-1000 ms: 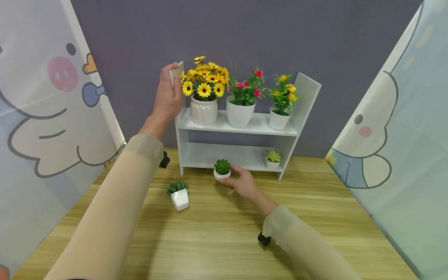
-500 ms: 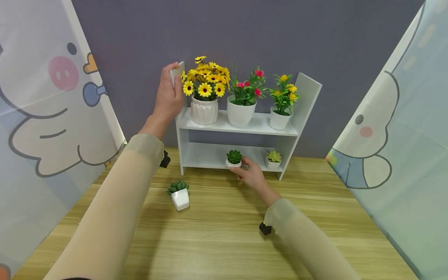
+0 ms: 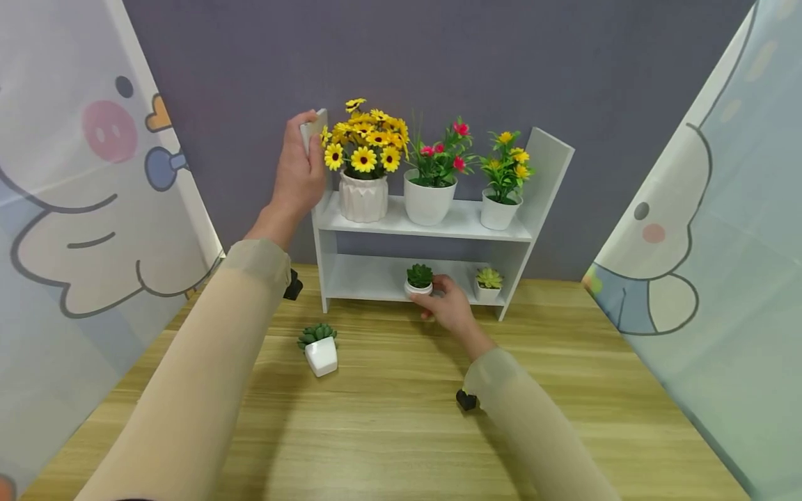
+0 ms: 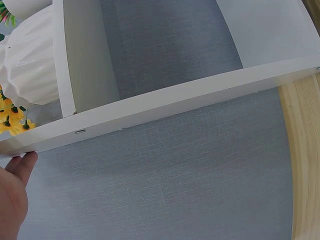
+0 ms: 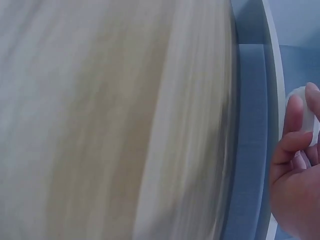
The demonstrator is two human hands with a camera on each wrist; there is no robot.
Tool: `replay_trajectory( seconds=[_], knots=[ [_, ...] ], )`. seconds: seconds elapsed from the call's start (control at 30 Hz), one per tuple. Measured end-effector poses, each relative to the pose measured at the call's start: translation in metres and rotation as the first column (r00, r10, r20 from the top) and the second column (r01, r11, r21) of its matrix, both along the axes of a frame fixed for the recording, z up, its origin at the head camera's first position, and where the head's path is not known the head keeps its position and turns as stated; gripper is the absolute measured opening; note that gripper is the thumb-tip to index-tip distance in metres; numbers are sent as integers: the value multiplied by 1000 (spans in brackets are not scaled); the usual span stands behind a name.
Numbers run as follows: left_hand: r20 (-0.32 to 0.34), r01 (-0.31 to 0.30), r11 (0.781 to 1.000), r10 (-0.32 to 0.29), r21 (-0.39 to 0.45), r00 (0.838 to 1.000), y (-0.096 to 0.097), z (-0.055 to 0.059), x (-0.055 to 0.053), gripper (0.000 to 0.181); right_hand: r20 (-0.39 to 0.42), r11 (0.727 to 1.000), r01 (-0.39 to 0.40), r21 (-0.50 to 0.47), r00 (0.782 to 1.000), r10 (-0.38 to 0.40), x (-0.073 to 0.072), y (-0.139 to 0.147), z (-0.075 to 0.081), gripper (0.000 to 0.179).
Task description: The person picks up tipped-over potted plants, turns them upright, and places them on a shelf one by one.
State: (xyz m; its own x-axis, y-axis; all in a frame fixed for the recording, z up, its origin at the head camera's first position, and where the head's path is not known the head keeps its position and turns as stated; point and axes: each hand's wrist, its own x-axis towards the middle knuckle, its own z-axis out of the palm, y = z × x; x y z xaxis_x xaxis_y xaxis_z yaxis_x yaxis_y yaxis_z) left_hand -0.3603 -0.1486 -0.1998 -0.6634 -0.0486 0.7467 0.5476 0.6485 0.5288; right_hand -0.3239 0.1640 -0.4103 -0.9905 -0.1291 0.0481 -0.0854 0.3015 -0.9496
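Note:
My right hand pinches the round white pot of a small dark green succulent at the lower board of a white two-tier shelf. In the right wrist view, thumb and fingers close on the white pot, and its plant is out of sight. My left hand grips the top of the shelf's left side panel, thumb in front. In the left wrist view its fingertips lie against that panel's outer face. A pale green succulent in a square pot stands at the lower board's right end.
Along the upper board stand yellow sunflowers, a pink-flowered plant and a yellow-flowered plant, all in white pots. Another succulent lies tipped over on the wooden table, left of the right arm. A grey wall rises behind.
My right hand has carried the dark green succulent from in front of the shelf rightward and up to the lower board. The left hand keeps its hold on the side panel.

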Motion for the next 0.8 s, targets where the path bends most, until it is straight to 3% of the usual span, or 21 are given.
replay_trajectory(
  seconds=[0.33, 0.8],
  knots=[
    [-11, 5, 1000, -5, 4, 1000, -2, 1, -1, 48, -21, 999, 28, -19, 999, -28, -3, -7, -1, 81],
    [4, 2, 1000, -2, 7, 1000, -1, 0, -1, 49, -10, 999, -9, -37, 1000, 9, -1, -4, -3, 76]
  ],
)
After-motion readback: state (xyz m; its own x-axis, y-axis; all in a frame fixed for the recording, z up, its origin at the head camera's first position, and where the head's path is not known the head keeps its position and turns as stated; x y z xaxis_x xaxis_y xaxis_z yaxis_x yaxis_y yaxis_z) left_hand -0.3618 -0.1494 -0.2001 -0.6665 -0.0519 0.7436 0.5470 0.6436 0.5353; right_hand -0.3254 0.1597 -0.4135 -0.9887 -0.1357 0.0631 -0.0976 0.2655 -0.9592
